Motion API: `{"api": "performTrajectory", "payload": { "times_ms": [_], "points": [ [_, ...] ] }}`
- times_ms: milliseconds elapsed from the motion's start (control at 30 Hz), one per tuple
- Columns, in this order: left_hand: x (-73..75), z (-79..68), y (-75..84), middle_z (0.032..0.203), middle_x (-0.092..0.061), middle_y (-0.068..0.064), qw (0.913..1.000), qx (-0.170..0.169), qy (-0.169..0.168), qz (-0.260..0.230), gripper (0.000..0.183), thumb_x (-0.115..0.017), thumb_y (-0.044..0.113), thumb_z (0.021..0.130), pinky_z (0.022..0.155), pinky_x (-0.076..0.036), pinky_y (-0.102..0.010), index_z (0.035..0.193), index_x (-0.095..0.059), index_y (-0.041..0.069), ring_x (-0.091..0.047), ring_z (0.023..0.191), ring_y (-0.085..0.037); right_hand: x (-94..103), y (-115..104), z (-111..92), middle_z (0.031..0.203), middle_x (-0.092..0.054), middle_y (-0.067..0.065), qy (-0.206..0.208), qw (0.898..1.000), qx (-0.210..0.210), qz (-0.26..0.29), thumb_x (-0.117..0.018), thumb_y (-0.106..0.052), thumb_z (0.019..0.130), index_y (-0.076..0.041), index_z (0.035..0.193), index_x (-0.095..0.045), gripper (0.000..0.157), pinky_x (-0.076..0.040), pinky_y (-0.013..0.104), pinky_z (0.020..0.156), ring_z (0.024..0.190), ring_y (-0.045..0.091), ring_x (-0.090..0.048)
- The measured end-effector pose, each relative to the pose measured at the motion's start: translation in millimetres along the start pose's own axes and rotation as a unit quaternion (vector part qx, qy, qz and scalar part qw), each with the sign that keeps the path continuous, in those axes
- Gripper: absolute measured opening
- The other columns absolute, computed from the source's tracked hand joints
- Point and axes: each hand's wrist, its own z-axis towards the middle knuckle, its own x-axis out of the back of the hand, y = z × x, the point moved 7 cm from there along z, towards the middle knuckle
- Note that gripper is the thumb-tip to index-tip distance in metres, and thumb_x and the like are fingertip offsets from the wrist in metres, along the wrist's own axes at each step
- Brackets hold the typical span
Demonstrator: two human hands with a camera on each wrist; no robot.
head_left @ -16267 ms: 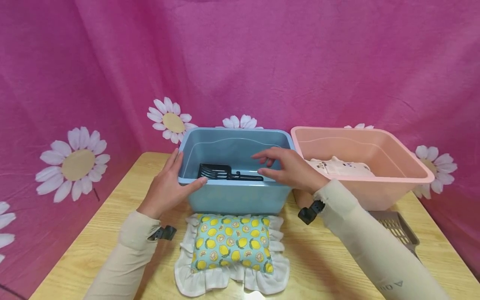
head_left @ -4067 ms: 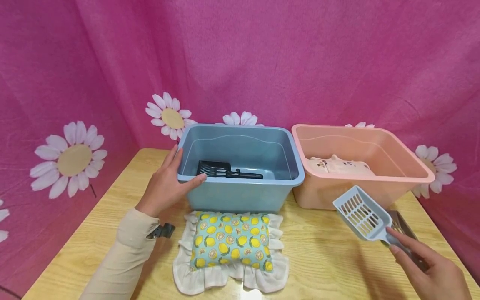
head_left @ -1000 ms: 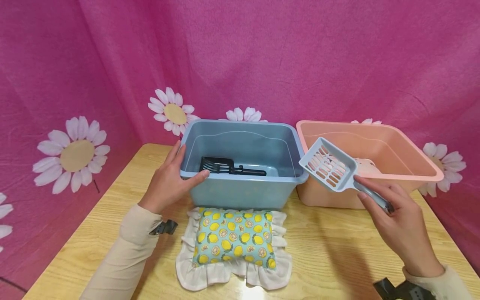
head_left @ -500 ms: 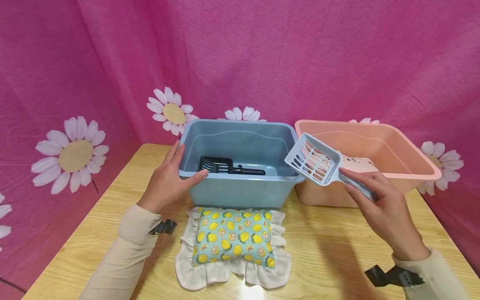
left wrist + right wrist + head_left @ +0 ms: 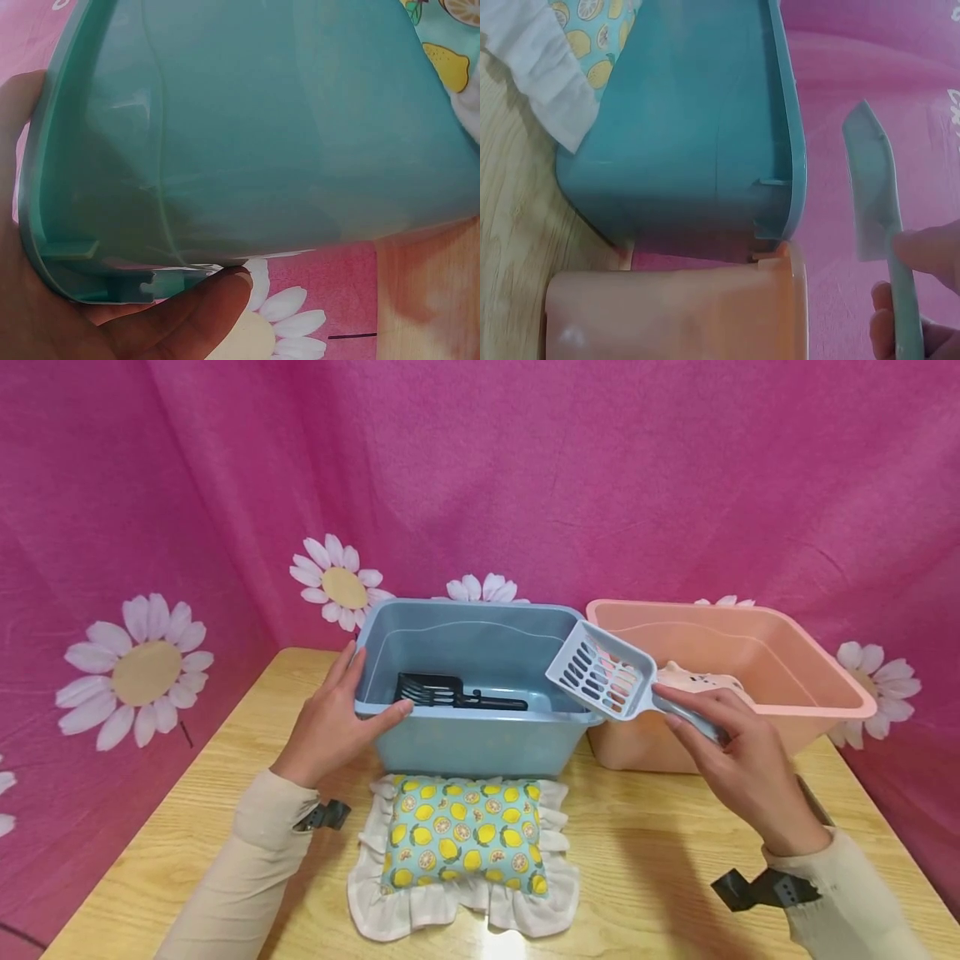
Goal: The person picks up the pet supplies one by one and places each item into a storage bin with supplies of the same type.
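Note:
My right hand (image 5: 742, 760) pinches the handle of a pale blue-grey slotted litter scoop (image 5: 600, 672). The scoop's head overlaps the right rim of the blue plastic bin (image 5: 480, 743) in the head view. The right wrist view shows the scoop (image 5: 874, 180) held above that rim, apart from it. My left hand (image 5: 326, 722) grips the bin's front left corner, thumb over the front rim and fingers along the left side. A black slotted scoop (image 5: 442, 691) lies inside the blue bin.
A peach bin (image 5: 652, 747) stands right of the blue one, with a pale printed cloth item (image 5: 701, 678) inside. In front lies a lemon-print cushion (image 5: 465, 835) with white frills. My right arm mostly hides a taupe scoop (image 5: 816, 802). A pink curtain (image 5: 480, 485) hangs behind the wooden table (image 5: 630, 860).
The right hand, earlier without anything over the blue bin, has picked up the pale scoop and carried it left, past the peach bin's front rim. The left hand has stayed at the corner.

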Motion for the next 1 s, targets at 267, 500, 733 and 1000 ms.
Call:
{"api": "performTrajectory", "payload": {
  "times_ms": [267,500,733,1000],
  "points": [
    [0.2,0.5,1.4,0.161,-0.011,-0.005,1.0,0.001,0.0,0.002,0.106,-0.06,0.071,0.077,0.095,-0.042,-0.063,0.155,-0.017,0.014,-0.032,0.137,-0.039,-7.6,-2.6,6.0,0.092,-0.063,0.01,-0.011,1.0,-0.006,0.014,-0.067,0.014,0.081,0.0,0.119,-0.067,0.04,-0.034,0.017,0.059,0.077,0.012,-0.044],
    [-0.5,-1.2,0.1,0.161,-0.01,-0.005,1.0,0.005,0.0,-0.001,0.105,-0.061,0.07,0.077,0.094,-0.042,-0.064,0.156,-0.016,0.017,-0.031,0.138,-0.04,-17.1,-5.7,13.8,0.093,-0.065,0.012,-0.029,0.999,0.004,0.026,-0.066,0.014,0.082,0.002,0.118,-0.067,0.038,-0.035,0.018,0.059,0.076,0.013,-0.044],
    [-1.5,-2.2,-1.2,0.162,-0.009,-0.004,1.0,0.007,-0.001,-0.005,0.105,-0.062,0.069,0.077,0.092,-0.043,-0.064,0.156,-0.015,0.019,-0.03,0.138,-0.039,-25.0,-6.7,19.4,0.09,-0.062,0.009,-0.038,0.999,0.021,0.025,-0.068,0.013,0.081,0.0,0.117,-0.069,0.038,-0.033,0.019,0.058,0.073,0.011,-0.043],
    [-0.8,-1.4,0.3,0.161,-0.01,-0.005,1.0,-0.001,0.006,-0.005,0.104,-0.062,0.069,0.078,0.092,-0.043,-0.064,0.156,-0.015,0.02,-0.032,0.137,-0.039,-41.8,21.7,22.5,0.11,-0.064,0.0,-0.059,0.997,0.019,0.036,-0.07,0.004,0.084,-0.015,0.124,-0.068,0.044,-0.037,0.021,0.065,0.088,0.013,-0.049]
  ]
}}
